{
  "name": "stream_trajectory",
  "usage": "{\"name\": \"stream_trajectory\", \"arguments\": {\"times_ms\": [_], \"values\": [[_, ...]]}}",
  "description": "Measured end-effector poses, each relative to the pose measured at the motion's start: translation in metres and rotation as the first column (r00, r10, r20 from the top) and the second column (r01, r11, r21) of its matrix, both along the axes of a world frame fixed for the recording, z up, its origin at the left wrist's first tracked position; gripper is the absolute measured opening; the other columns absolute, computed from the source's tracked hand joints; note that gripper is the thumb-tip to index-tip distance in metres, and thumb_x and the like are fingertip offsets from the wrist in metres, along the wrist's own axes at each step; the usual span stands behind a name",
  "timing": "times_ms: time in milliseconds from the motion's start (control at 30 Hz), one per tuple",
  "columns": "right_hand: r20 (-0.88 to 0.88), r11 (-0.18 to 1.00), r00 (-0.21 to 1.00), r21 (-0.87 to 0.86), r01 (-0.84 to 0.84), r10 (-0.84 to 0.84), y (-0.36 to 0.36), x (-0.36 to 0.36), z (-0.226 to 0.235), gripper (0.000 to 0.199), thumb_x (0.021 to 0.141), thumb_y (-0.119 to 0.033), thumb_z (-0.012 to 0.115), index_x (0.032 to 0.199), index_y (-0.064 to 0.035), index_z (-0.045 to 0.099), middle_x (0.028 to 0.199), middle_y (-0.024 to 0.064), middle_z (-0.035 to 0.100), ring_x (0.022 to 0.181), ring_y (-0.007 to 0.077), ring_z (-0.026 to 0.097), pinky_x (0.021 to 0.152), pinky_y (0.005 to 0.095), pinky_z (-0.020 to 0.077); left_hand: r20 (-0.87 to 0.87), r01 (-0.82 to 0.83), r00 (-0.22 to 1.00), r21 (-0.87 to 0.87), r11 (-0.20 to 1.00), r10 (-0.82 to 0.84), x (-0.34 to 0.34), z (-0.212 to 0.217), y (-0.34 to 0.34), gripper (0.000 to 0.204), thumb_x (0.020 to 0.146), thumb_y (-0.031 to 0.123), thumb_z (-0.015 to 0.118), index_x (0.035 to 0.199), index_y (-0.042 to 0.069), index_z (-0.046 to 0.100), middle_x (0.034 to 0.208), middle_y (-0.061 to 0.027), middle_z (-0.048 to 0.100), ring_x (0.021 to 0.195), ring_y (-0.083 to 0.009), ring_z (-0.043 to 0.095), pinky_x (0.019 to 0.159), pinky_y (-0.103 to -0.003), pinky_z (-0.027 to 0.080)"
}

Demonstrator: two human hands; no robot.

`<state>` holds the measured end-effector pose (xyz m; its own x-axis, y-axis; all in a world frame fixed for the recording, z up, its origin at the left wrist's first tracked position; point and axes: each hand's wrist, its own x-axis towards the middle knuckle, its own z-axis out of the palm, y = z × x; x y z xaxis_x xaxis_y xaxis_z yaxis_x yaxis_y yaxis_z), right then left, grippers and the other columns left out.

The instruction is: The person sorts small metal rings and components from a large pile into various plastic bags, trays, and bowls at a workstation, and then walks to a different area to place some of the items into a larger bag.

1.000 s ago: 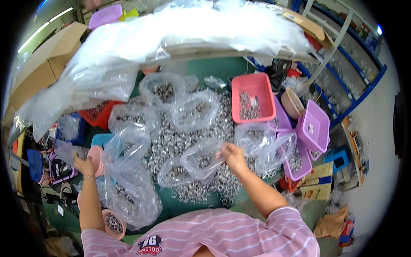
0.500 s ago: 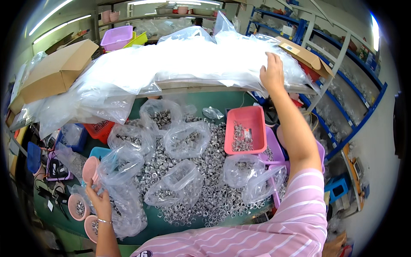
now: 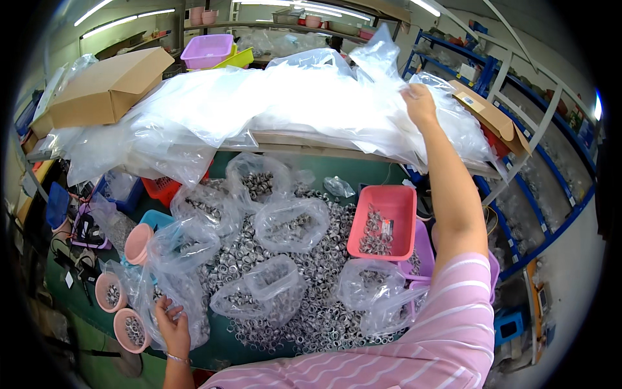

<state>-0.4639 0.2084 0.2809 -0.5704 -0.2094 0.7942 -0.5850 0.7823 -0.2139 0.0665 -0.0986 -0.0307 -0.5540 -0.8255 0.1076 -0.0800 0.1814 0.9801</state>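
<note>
High on the right, my right hand (image 3: 420, 107) is closed on a clear plastic bag (image 3: 382, 58) from the white pile of flat plastic bags (image 3: 259, 104) on the raised shelf. At lower left, my left hand (image 3: 173, 330) is open, fingers slightly bent and apart, against an opened clear bag (image 3: 188, 292). Its palm shows nothing held. A broad heap of small metal rings (image 3: 311, 318) covers the green tabletop, and several opened clear bags with rings stand on it, among them a middle bag (image 3: 291, 223) and a front bag (image 3: 269, 285).
A red tray (image 3: 383, 249) with rings lies right of the heap, overlapping a purple tray (image 3: 424, 249). Pink cups (image 3: 131, 330) line the left edge. Cardboard boxes (image 3: 97, 91) sit on the shelf, whose front edge (image 3: 311, 142) overhangs the table. Blue racks (image 3: 544, 220) stand right.
My right hand has closed on a plastic bag, and the bag's corner now rises beside it. The left hand has moved down from the pink cup to the clear bag. The view has shifted.
</note>
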Motion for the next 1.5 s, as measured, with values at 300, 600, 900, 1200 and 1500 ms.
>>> {"name": "stream_trajectory", "arguments": {"times_ms": [300,600,900,1200,1500], "values": [[-0.071,0.130,0.342,-0.838,-0.530,0.937,0.063,0.104,0.020,0.022,0.087,-0.012,0.048,0.107,-0.0077,0.051,0.105,0.0085,0.056,0.099,0.0193,0.052,0.085,0.0338,0.0418,-0.093,0.230,0.969,0.013,0.973,-0.228,-0.044,0.029,0.008,0.057,0.072,-0.006,0.052,0.124,0.003,0.031,0.113,-0.0109,0.040,0.090,-0.0165,0.051,0.073,-0.025,0.043],[0.462,0.499,0.282,-0.864,-0.074,0.841,0.042,0.271,-0.151,0.015,0.085,-0.018,0.052,0.094,-0.0062,0.054,0.082,-0.0018,0.056,0.072,0.0063,0.051,0.063,0.0225,0.0420,-0.539,0.852,0.418,0.512,0.109,-0.731,-0.140,0.076,0.072,0.053,0.086,0.036,0.047,0.124,0.002,0.032,0.117,-0.0192,0.046,0.106,-0.0310,0.049,0.082,-0.040,0.044],[0.809,0.907,0.468,-0.420,0.039,0.355,0.062,0.312,-0.283,0.025,0.084,-0.019,0.053,0.101,-0.0015,0.051,0.075,-0.0005,0.052,0.066,0.0092,0.047,0.058,0.0246,0.0396,-0.563,0.680,0.616,0.733,0.011,-0.551,-0.140,0.007,0.085,0.025,0.078,0.008,0.055,0.102,0.003,0.050,0.094,-0.0088,0.057,0.082,-0.0210,0.057,0.073,-0.031,0.047],[0.613,0.713,0.366,-0.630,-0.309,0.700,-0.008,0.355,-0.186,0.049,0.071,-0.014,0.067,0.114,-0.0036,0.045,0.102,0.0113,0.051,0.092,0.0201,0.051,0.075,0.0316,0.0421,0.077,0.673,0.621,-0.563,0.480,-0.780,-0.127,0.095,0.145,0.012,0.071,-0.001,0.054,0.083,0.001,0.052,0.075,-0.0130,0.054,0.073,-0.0303,0.057,0.064,-0.031,0.044],[0.378,0.958,0.882,-0.159,-0.237,0.281,0.033,0.355,-0.243,0.036,0.064,-0.002,0.062,0.099,-0.0051,0.052,0.081,0.0120,0.051,0.073,0.0291,0.054,0.062,0.0363,0.0448,-0.358,0.472,0.770,-0.236,0.849,-0.528,-0.152,0.072,0.162,0.002,0.087,0.002,0.041,0.089,0.003,0.039,0.073,-0.0029,0.046,0.061,-0.0103,0.044,0.055,-0.022,0.040]]}}
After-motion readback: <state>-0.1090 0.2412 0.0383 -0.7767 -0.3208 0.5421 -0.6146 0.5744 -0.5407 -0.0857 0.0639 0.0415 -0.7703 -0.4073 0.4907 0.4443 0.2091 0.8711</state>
